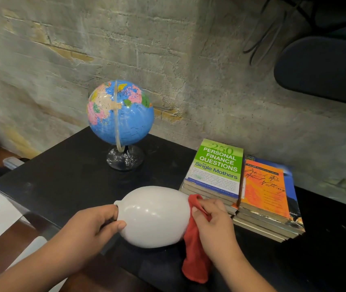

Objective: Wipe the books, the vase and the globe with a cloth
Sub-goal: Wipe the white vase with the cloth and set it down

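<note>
Head view: black table [62,182] against a rough brick wall [189,81]. Near edge: left hand [87,230] grips the white vase [157,216] by its neck, right hand [216,224] pinches a red cloth [195,256] against its base.

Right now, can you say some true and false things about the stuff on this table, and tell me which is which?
1. The left hand holds the vase by its neck. True.
2. The right hand holds a red cloth against the vase. True.
3. The globe lies on its side. False: it stands upright on its base.
4. The books sit left of the globe. False: they are to its right.
</note>
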Available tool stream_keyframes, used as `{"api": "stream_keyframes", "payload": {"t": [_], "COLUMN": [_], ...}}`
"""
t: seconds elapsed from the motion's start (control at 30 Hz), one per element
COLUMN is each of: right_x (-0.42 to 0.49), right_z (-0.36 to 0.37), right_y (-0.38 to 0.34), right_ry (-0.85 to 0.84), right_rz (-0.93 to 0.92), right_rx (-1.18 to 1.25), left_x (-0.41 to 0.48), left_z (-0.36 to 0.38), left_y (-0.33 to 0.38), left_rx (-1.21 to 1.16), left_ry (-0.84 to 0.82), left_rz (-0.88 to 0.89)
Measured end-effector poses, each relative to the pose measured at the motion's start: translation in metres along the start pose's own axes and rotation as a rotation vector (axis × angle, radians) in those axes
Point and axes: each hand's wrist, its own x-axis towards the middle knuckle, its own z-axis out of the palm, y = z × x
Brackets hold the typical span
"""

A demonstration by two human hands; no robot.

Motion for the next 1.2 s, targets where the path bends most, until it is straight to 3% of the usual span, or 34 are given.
{"api": "stream_keyframes", "payload": {"t": [0.1, 0.23, 0.47, 0.57, 0.67, 0.9, 1.07, 1.13, 1.2], "right_x": [-0.004, 0.002, -0.024, -0.011, -0.011, -0.031, -0.017, -0.024, -0.036], "right_z": [0.001, 0.0, 0.019, 0.012, 0.01, 0.019, 0.004, 0.002, 0.005], "right_y": [-0.004, 0.002, -0.018, -0.007, -0.006, -0.04, -0.033, -0.034, -0.043], "right_ry": [-0.012, 0.105, -0.019, 0.069, 0.096, 0.022, 0.084, 0.079, 0.034], "right_rz": [-0.015, 0.032, -0.318, -0.241, -0.166, -0.619, -0.4, -0.466, -0.65], "right_rx": [0.059, -0.091, -0.056, 0.035, -0.037, -0.306, -0.212, -0.284, -0.367], "left_x": [-0.002, -0.002, -0.001, -0.001, -0.001, 0.005, 0.004, 0.005, 0.007], "left_z": [0.0, 0.0, -0.003, -0.004, -0.004, -0.004, -0.005, -0.004, -0.002], "left_y": [-0.001, 0.002, 0.01, 0.013, 0.021, 0.05, 0.055, 0.054, 0.053], "left_rx": [-0.013, -0.005, 0.002, -0.01, 0.002, 0.06, 0.032, 0.027, 0.035], "left_ry": [0.004, 0.012, -0.012, -0.003, 0.007, 0.025, 0.04, 0.051, 0.057], "left_rz": [-0.001, 0.02, 0.016, 0.013, 0.02, 0.079, 0.07, 0.083, 0.111]}}
